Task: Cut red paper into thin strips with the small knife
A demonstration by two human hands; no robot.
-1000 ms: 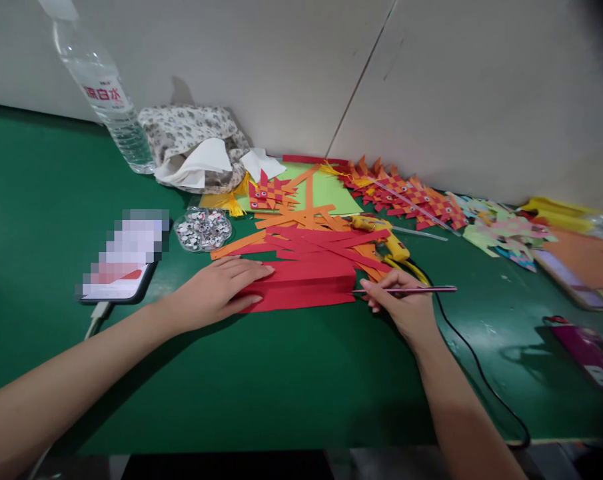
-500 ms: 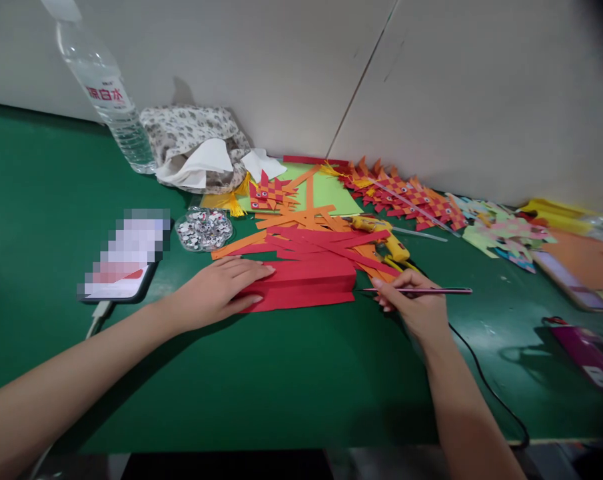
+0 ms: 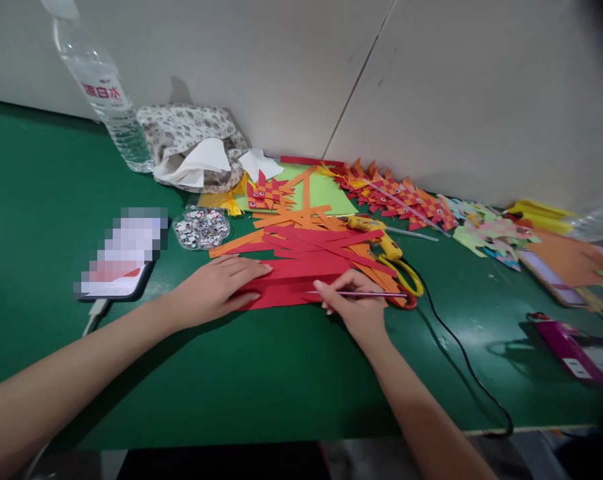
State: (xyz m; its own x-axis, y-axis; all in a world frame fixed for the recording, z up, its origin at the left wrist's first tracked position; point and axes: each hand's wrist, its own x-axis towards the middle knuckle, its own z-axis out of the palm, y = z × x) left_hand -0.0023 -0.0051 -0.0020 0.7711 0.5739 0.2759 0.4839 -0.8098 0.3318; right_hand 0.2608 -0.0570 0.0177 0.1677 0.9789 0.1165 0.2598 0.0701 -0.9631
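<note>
A folded sheet of red paper point(image 3: 286, 293) lies on the green table in front of me, with a crease along its length. My left hand point(image 3: 226, 287) rests flat on the paper's left end, fingers stretched out and thumb apart. At the right part of the sheet, my right hand point(image 3: 354, 303) pinches a slim pink metallic pen-like tool point(image 3: 376, 294). Its thin pointed tip lies over the red paper, pointing left. Just behind the sheet are loose red paper strips point(image 3: 316, 241) and orange paper strips point(image 3: 301, 217).
Scissors with yellow and red handles point(image 3: 415, 277) and a yellow glue gun point(image 3: 388, 245) lie behind my right hand. Woven paper fish point(image 3: 398, 193) line the wall. A phone point(image 3: 126, 257), googly eyes point(image 3: 201, 228) and a water bottle point(image 3: 116, 107) stand left. A black cable point(image 3: 461, 347) crosses right.
My right hand has moved left with the pen-like tool, from beyond the paper's right edge to over the sheet. The scissors' handles are now uncovered. My left hand stays in place.
</note>
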